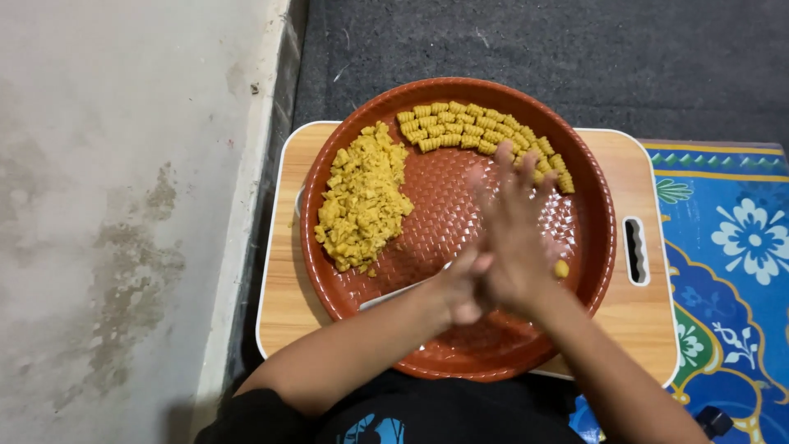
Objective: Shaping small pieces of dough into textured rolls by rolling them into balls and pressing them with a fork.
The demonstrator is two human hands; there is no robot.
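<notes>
Dough piece (561,269) beside left hand (464,288) and right hand (514,238), pressed together, apparently empty.

Dough heap (362,200) left in tray (460,349), ridged pieces (479,130) behind.

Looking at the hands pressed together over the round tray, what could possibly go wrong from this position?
1. The hands, left hand and right hand, hover close to the shaped ridged pieces; a wide motion might knock or flatten them.
2. A small dough ball lies loose near the right wrist and could be squashed.
3. The red tray overhangs the wooden board toward the person, so pressing there might tip it.
</notes>
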